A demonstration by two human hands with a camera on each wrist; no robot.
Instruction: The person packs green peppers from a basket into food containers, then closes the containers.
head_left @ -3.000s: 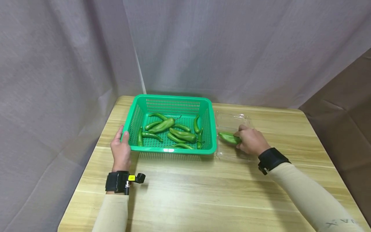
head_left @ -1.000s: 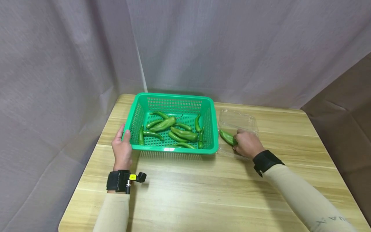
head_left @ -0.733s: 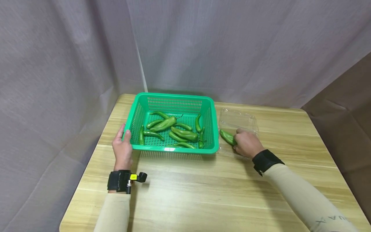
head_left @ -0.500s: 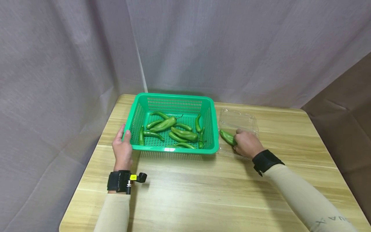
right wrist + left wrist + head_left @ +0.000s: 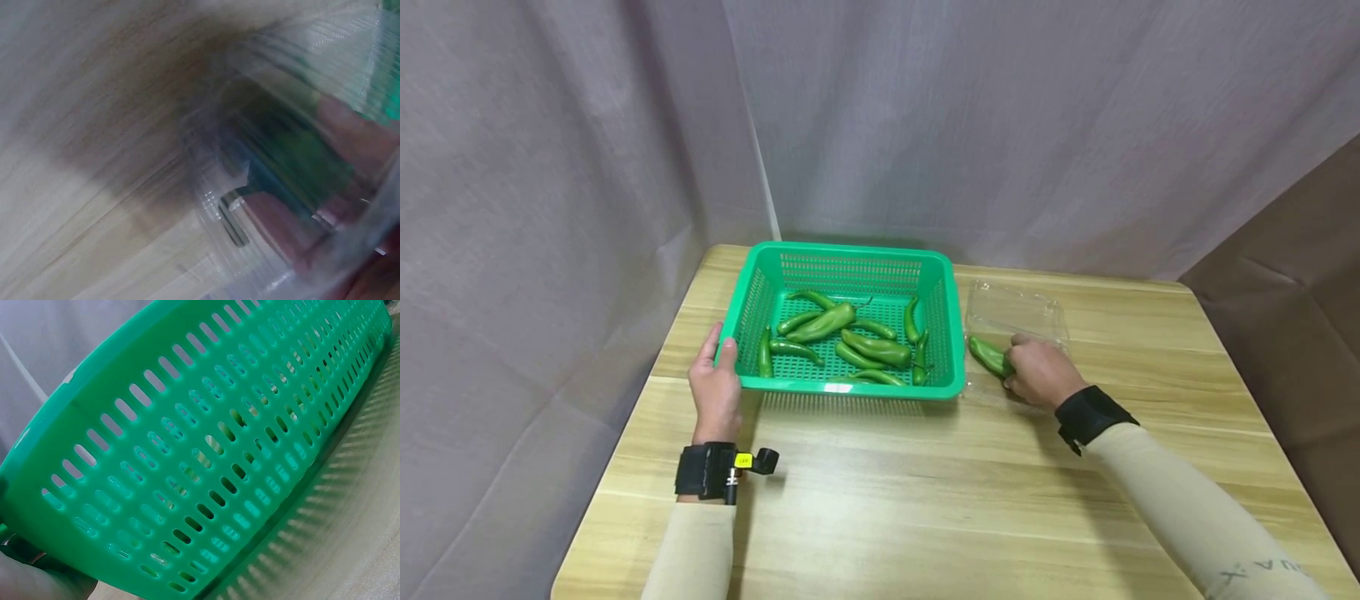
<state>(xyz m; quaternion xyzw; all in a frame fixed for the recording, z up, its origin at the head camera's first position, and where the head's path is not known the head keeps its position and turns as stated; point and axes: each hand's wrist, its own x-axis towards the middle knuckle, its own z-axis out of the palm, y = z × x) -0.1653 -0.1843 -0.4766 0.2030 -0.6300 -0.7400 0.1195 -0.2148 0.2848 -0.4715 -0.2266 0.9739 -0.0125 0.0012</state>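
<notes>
My left hand (image 5: 715,392) grips the left side of a green plastic basket (image 5: 850,389), its thumb over the rim and its fingers outside. In the left wrist view the basket's slotted wall (image 5: 206,456) fills most of the picture, with a bit of the hand (image 5: 37,581) at the lower left corner. Several green chili peppers (image 5: 823,323) lie spread over the basket's floor. To the right, my right hand (image 5: 1043,372) holds a green pepper (image 5: 988,356) low in a clear plastic container (image 5: 1015,308). Through the container's wall, the right wrist view shows that pepper (image 5: 306,162) blurred between the fingers.
Both containers stand side by side towards the back of a light wooden table (image 5: 880,500). A grey cloth curtain (image 5: 962,142) hangs close behind the table, and a brown cloth (image 5: 1292,308) hangs on the right.
Since three seconds ago my right hand has shifted slightly down and left, and the pepper in it has tilted more. During the last second both hands stay almost still.
</notes>
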